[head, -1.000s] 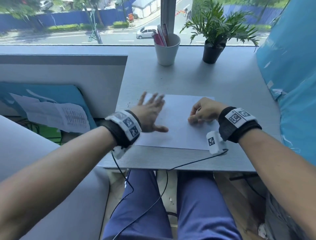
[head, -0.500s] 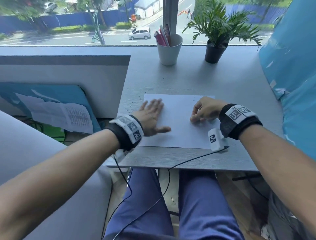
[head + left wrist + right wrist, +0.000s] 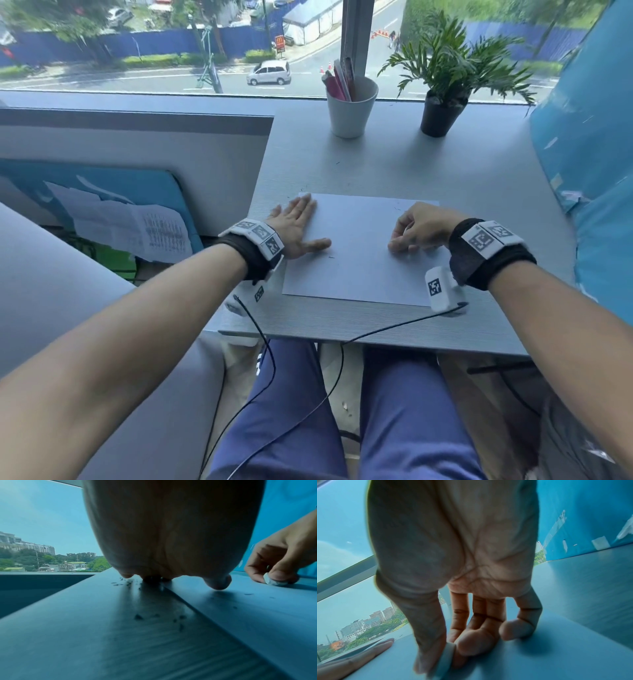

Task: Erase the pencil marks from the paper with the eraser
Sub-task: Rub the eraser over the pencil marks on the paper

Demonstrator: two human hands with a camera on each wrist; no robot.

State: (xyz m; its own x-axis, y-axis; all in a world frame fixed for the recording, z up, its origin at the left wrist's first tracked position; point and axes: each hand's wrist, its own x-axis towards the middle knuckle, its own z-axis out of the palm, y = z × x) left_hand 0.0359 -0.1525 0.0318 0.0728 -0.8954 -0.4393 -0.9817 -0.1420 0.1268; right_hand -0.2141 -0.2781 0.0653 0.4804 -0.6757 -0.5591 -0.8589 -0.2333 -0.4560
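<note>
A white sheet of paper [image 3: 359, 250] lies flat on the grey desk [image 3: 411, 164] in front of me. My left hand [image 3: 294, 228] lies flat over the sheet's left edge, fingers straight, thumb out on the paper. My right hand [image 3: 416, 229] is curled over the right part of the sheet and pinches a small white eraser [image 3: 274, 581] between thumb and fingers, its lower end on the paper; the eraser [image 3: 447, 660] shows as a pale slab beside the thumb. Dark eraser crumbs [image 3: 159, 616] lie on the desk under my left wrist. Marks on the paper are too faint to make out.
A white cup [image 3: 351, 109] with pens and a potted plant [image 3: 445, 78] stand at the desk's far edge by the window. A blue plastic-wrapped object [image 3: 596, 164] borders the desk on the right. A grey partition [image 3: 137, 147] rises left of the desk. Wrist cables [image 3: 376, 332] hang over the near edge.
My left hand slid left and back, from spread on the paper to flat over its left edge. The right hand with the eraser stayed about where it was on the sheet.
</note>
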